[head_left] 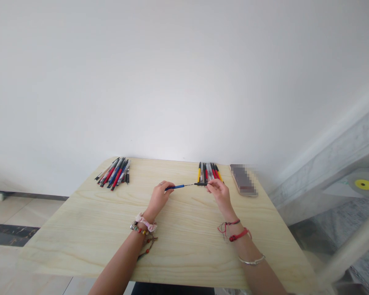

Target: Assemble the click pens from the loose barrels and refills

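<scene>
Low over the middle of the table, my left hand (160,198) pinches the rear of a blue pen (178,187) that points to the right. A thin, pale section shows at the pen's front. Facing it, a black pen cap or barrel piece (199,184) is pinched by the fingertips of my right hand (220,194); which of the two it is, I cannot tell. Both pieces are in line, and the thin section reaches to the black piece or just into it. Behind my right hand lies a row of pens (206,170) with yellow, black, clear and red barrels.
A looser pile of pens (115,172) lies at the table's back left, with small black pieces (127,178) beside it. At the back right is a phone (243,180), partly blurred. The wooden table (184,246) meets a white wall (184,82).
</scene>
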`<control>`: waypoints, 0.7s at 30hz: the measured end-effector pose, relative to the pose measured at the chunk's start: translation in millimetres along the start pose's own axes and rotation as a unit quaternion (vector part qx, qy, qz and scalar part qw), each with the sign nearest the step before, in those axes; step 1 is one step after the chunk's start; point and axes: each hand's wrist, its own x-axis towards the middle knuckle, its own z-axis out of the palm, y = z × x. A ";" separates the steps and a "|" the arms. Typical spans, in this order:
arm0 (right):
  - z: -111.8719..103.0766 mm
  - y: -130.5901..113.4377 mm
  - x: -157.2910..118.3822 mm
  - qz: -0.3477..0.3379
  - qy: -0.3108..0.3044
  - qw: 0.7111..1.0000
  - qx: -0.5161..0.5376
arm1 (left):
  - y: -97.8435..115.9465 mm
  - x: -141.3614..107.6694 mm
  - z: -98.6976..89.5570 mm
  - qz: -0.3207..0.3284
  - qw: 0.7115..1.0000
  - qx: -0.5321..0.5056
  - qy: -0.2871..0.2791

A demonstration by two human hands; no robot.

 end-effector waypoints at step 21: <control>8.1 15.9 -4.8 -0.041 -0.090 0.992 -0.075 | 8.1 -1.9 1.5 0.057 0.997 0.026 -0.051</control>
